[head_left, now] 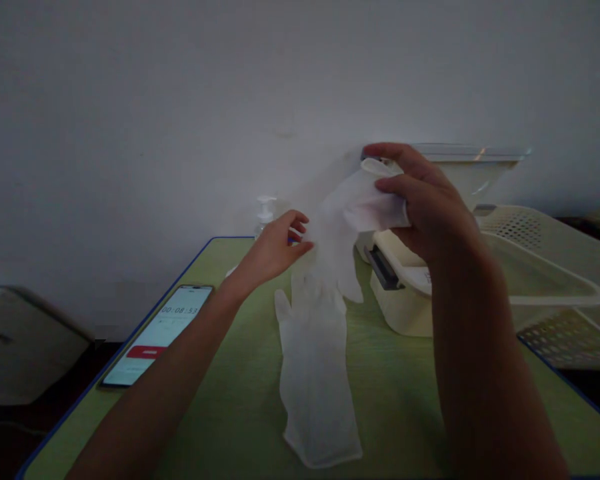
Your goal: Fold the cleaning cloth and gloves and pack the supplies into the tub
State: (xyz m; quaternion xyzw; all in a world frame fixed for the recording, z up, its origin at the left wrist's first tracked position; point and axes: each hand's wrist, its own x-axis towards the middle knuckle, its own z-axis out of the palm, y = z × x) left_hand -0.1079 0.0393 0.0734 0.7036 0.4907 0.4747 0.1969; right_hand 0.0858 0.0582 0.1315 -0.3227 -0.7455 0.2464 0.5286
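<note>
My right hand [430,207] is closed on the cuff of a thin white glove [343,213], which hangs in the air above the table with its fingers drooping down. To the left of that glove is my left hand [280,243], its fingers bent and its thumb apart from them, with nothing visible between them. Whether its fingertips touch the hanging glove I cannot tell. Below both hands a second white glove [317,373] lies flat on the green table [240,413], cuff towards me. Part of its finger end is behind the hanging glove.
A phone [155,333] showing a running timer lies at the table's left side. Behind my left hand stands a clear pump bottle [265,210]. A cream box [403,310] with grey clips and a raised lid stands at right, beside a white perforated basket [555,243]. A wall [180,120] closes off the back.
</note>
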